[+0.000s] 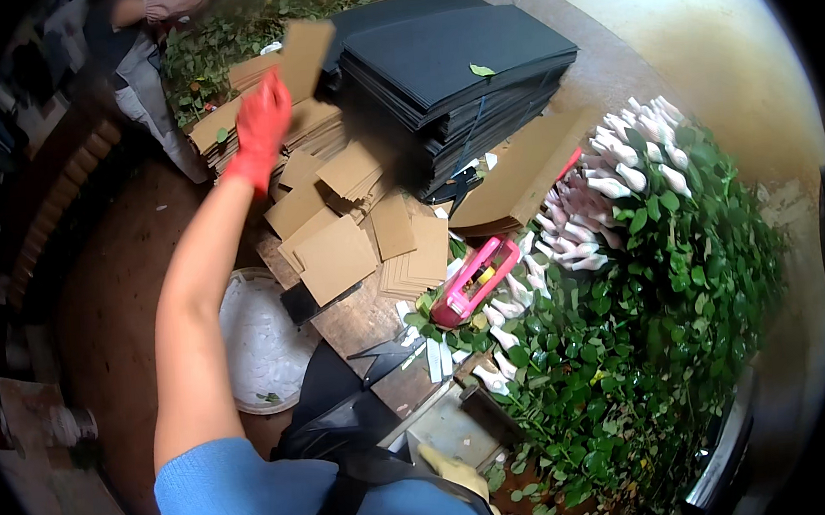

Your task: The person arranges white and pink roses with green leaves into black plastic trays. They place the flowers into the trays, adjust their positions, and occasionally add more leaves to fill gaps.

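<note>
My left arm reaches far forward, and my left hand (263, 124), in a red glove, is closed on a brown cardboard piece (308, 59) held up over the stacks. Beneath it are piled cardboard sheets (312, 126), with several loose squares (336, 263) spread nearer to me. My right hand (454, 470), in a pale yellow glove, is partly in view low by my body, beside a grey metal tray (448, 427); its fingers are not clear. A pink tape dispenser (476, 282) lies among leaves, and black scissors (391, 355) rest on the wooden table (351, 329).
A tall stack of black sheets (455, 49) stands at the back. To the right is a big heap of leafy stems (629, 338) with white-wrapped flower buds (631, 161). A round white tub (263, 340) sits left of the table. Another person (132, 71) stands at the far left.
</note>
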A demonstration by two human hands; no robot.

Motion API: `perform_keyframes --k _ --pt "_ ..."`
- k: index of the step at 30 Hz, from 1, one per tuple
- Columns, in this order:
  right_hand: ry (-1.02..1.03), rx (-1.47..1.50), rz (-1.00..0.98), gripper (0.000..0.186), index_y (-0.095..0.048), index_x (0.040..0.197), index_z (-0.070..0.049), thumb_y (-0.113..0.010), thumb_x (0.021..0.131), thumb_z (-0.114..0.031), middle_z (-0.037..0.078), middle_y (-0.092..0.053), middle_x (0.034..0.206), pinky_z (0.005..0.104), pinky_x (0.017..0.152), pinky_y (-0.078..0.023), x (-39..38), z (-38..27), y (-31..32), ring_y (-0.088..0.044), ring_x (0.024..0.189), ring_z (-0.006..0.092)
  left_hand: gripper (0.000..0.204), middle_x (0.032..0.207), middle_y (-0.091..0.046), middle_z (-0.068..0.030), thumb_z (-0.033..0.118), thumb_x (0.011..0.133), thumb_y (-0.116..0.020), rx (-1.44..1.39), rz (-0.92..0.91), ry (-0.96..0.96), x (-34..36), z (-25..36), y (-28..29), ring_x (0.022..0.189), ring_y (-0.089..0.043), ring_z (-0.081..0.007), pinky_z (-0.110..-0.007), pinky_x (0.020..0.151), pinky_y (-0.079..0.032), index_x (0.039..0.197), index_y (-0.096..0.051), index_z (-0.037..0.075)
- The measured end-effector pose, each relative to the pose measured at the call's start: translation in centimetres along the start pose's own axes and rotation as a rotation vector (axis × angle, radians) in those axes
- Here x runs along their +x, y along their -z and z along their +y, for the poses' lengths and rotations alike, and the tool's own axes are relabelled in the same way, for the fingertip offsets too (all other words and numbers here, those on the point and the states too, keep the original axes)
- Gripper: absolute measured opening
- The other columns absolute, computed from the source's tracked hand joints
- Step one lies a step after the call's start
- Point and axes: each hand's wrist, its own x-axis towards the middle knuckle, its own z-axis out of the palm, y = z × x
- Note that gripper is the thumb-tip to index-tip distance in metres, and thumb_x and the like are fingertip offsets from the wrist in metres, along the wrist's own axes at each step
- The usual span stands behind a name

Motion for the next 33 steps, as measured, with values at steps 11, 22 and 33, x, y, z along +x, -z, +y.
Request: perform_keyframes --k 11,22,33 --pt "0.125 -0.078 0.23 0.059 -0.055 0.149 -0.024 -0.072 0.093 -0.031 0.017 -0.072 0.124 0.0491 0.096 -0.055 -2.5 -2.0 -0.1 -0.069 0.112 0.0386 0.055 0.132 -0.069 -0.0134 0.028 0.097 -0.067 -0.367 -0.782 -0.628 -19.0 8.7 8.5 0.133 -0.059 -0.0349 -0.053 0.117 -0.039 0.149 -0.054 0.017" --pt "0.04 -0.046 0.043 0.065 -0.046 0.158 -0.031 -0.066 0.097 -0.043 0.014 -0.06 0.15 0.0421 0.114 -0.046 -1.7 -1.9 1.1 -0.059 0.134 0.0371 0.081 0.166 -0.039 -0.0106 0.023 0.089 -0.073 0.294 -0.5 -0.146 3.0 0.2 -5.8 0.145 -0.047 -0.0335 -0.048 0.116 -0.043 0.161 -0.038 0.018" --pt "-0.006 -0.09 -0.042 0.064 -0.047 0.158 -0.029 -0.066 0.098 -0.043 0.015 -0.058 0.152 0.0416 0.115 -0.046 1.7 -2.6 3.0 -0.058 0.136 0.0366 0.025 0.108 -0.078 -0.0152 0.014 0.09 -0.061 0.54 -0.839 -0.541 12.2 0.9 -7.2 0.101 -0.075 -0.0358 -0.044 0.086 -0.06 0.104 -0.081 0.011"
